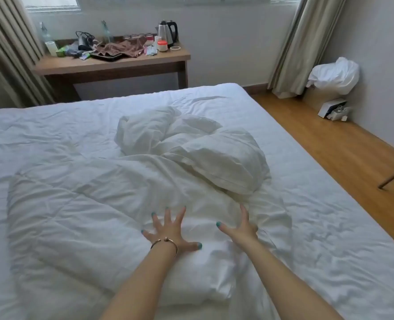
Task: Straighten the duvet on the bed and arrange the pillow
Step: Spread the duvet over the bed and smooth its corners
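A person's left hand [171, 232], fingers spread and flat, presses a rumpled white quilted duvet [80, 204] near the near edge of a white-sheeted bed [330, 227]. The right hand [241, 229], also open with fingers apart, rests on the duvet just beside it. A plump white pillow [223, 162] lies on the bunched duvet at the bed's middle, toward the right edge. A cluttered wooden desk [113, 63] stands beyond the far edge.

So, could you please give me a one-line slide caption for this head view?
Both hands, left hand and right hand, spread flat on a rumpled white duvet, a pillow lying beyond them.
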A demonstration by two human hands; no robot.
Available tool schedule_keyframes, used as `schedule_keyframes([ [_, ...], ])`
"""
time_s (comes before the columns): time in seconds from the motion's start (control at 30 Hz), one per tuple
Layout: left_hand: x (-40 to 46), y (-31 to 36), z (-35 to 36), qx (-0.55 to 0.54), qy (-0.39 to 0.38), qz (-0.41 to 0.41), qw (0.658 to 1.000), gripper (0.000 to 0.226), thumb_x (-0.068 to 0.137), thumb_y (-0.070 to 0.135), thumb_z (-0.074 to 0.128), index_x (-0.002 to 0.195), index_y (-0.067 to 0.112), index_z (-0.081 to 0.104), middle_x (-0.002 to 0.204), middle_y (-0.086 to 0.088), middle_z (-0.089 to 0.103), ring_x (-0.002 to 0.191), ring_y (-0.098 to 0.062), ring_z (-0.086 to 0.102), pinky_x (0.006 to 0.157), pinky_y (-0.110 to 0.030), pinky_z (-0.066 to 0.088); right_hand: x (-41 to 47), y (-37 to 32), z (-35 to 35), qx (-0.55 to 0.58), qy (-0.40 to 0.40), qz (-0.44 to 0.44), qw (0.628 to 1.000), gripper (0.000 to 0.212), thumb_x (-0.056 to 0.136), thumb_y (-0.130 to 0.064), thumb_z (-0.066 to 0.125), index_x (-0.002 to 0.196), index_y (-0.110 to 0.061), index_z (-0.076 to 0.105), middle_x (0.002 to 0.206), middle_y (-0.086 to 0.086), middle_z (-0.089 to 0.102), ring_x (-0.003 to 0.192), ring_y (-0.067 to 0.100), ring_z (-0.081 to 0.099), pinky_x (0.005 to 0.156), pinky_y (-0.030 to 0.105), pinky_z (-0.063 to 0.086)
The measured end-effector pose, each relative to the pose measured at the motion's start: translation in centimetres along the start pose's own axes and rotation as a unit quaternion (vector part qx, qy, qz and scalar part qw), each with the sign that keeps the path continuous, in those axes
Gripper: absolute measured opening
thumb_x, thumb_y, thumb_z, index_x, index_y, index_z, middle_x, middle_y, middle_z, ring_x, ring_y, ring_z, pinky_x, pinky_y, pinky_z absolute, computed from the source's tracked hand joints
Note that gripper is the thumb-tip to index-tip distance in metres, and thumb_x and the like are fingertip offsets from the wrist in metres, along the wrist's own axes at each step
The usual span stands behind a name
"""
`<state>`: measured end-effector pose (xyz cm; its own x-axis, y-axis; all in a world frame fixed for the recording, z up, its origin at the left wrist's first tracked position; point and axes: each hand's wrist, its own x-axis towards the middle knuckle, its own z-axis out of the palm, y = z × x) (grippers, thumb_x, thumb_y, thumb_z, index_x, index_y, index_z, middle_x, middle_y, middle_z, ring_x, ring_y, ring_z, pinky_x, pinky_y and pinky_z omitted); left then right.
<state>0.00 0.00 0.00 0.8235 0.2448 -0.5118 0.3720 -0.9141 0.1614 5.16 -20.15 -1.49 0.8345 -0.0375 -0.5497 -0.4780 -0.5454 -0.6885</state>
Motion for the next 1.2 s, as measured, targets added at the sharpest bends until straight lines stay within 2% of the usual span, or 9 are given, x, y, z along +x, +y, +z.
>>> schedule_keyframes([
  [0.17,0.3,-2.8,4.1,0.042,-0.001,0.01,0.999,0.117,0.062,0.081,0.058,0.136,0.056,-0.028,0.15,0.006,-0.042,0.137,-0.034,-0.038,0.106,-0.073,-0.002,2.1,0.6,3.1,-0.131,-0.018,-0.065,0.989,0.124,0.062,-0.059,0.079,0.141,-0.056,-0.016,0.153,0.02,0.013,0.134,0.039,0.033,0.106,0.047,0.036],
  [0.33,-0.7,-3.9,5.4,0.048,0.02,0.056,0.997,0.105,0.071,0.081,0.047,0.14,0.052,-0.026,0.154,0.005,-0.035,0.139,-0.033,-0.036,0.107,-0.073,-0.005,1.2,1.3,5.7,-0.024,0.0,-0.096,0.995,0.133,0.06,-0.027,0.09,0.146,-0.051,-0.008,0.12,0.01,0.054,0.101,0.024,0.059,0.091,0.042,0.052],
  [0.43,-2.7,-4.8,5.6,0.077,0.024,0.068,0.994,0.099,0.074,0.083,0.04,0.141,0.051,-0.026,0.155,0.005,-0.032,0.141,-0.031,-0.031,0.106,-0.072,-0.006,0.0,-0.2,6.1,0.016,0.068,-0.043,0.997,0.142,0.055,-0.03,0.094,0.148,-0.042,-0.013,0.151,0.021,0.012,0.132,0.036,0.033,0.103,0.046,0.038],
  [0.53,-5.6,-6.9,5.8,0.066,0.043,0.038,0.996,0.101,0.066,0.088,0.034,0.139,0.054,-0.027,0.151,0.007,-0.037,0.14,-0.032,-0.032,0.1,-0.07,-0.019,-0.9,-1.6,6.6,0.005,0.059,0.063,0.996,0.15,0.054,-0.043,0.092,0.142,-0.046,-0.029,0.156,0.02,-0.004,0.14,0.041,0.022,0.112,0.051,0.026],
  [0.67,-8.8,-12.4,7.0,-0.002,0.109,0.05,0.993,0.102,0.044,0.096,0.039,0.137,0.055,0.038,0.155,-0.003,0.031,0.14,-0.038,0.023,0.103,-0.069,0.001,-3.2,-1.7,8.4,0.094,-0.021,0.097,0.991,0.147,0.062,-0.029,0.091,0.145,-0.033,-0.031,0.159,0.013,0.009,0.139,0.037,0.03,0.111,0.05,0.034],
  [0.87,-12.2,-19.5,6.7,0.041,0.026,0.158,0.986,0.086,0.08,0.081,0.031,0.146,0.049,-0.014,0.162,0.0,-0.004,0.149,-0.025,-0.003,0.115,-0.056,0.009,-14.6,-2.0,13.0,0.144,0.111,-0.143,0.973,0.105,0.071,0.001,0.079,0.149,-0.032,0.016,0.141,-0.003,0.029,0.124,0.016,0.041,0.098,0.028,0.038],
  [1.0,-15.9,-21.9,3.0,-0.117,0.014,0.209,0.971,0.066,0.094,0.061,0.037,0.148,0.05,0.002,0.162,0.005,0.004,0.147,-0.019,0.016,0.111,-0.052,0.028,-22.4,-3.7,14.2,0.155,0.143,-0.194,0.958,0.109,0.076,0.001,0.074,0.15,-0.04,0.005,0.143,-0.013,0.02,0.129,0.005,0.034,0.107,0.022,0.031],
  [1.1,-19.1,-22.5,-0.6,-0.172,0.116,0.261,0.943,0.055,0.097,0.053,0.04,0.148,0.044,0.023,0.16,0.01,-0.005,0.146,-0.017,0.015,0.111,-0.041,0.032,-28.0,-5.9,16.0,0.128,0.114,-0.248,0.954,0.106,0.078,0.001,0.072,0.148,-0.043,0.006,0.141,-0.029,0.021,0.124,-0.012,0.033,0.096,0.004,0.032],
  [1.2,-21.7,-22.0,-4.8,-0.291,0.188,0.263,0.9,0.053,0.097,0.049,0.044,0.147,0.037,0.031,0.159,0.008,-0.004,0.144,-0.02,0.017,0.112,-0.033,0.027,-32.1,-7.0,17.6,0.065,0.071,-0.315,0.944,0.098,0.079,0.002,0.068,0.141,-0.052,0.017,0.143,-0.036,0.024,0.131,-0.014,0.029,0.101,0.007,0.035],
])
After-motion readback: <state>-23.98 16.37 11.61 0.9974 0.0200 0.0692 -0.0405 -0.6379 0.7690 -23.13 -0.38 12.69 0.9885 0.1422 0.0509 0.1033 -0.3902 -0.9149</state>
